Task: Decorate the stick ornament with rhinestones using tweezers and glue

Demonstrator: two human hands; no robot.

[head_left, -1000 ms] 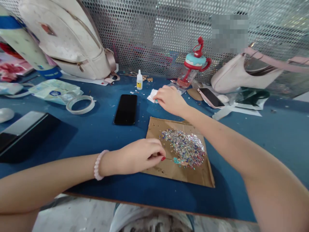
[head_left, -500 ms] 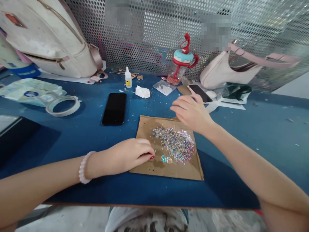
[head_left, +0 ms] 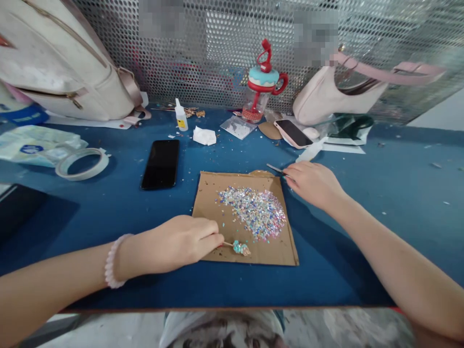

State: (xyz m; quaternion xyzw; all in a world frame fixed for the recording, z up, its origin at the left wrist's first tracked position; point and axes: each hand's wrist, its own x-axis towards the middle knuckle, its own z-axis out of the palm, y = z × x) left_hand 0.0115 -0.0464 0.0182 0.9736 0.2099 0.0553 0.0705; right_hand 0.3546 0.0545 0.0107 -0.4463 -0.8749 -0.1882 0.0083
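My left hand (head_left: 181, 244) is closed on a thin stick (head_left: 227, 244), whose far end is covered with turquoise and pinkish stones (head_left: 241, 248). That end is over the front part of a brown cardboard sheet (head_left: 206, 193). A heap of small shiny rhinestones (head_left: 255, 210) is spread across the sheet's middle and right. Beyond the sheet's right edge, my right hand (head_left: 313, 183) pinches a slim metal tool (head_left: 276, 168) that points left. Its fingers are partly hidden behind the hand.
A black phone (head_left: 160, 164) lies left of the cardboard, with a tape roll (head_left: 82, 164) farther left. Behind stand a glue bottle (head_left: 181, 116), a red-handled cup (head_left: 259, 94), a white backpack (head_left: 68, 63) and a pink bag (head_left: 315, 99). A pink phone (head_left: 293, 133) lies near the bag.
My right hand has moved right and slightly toward me, and a slim metal tool now shows in it. The stick and its stone-covered end now show clearly at my left fingertips. The view has shifted slightly.
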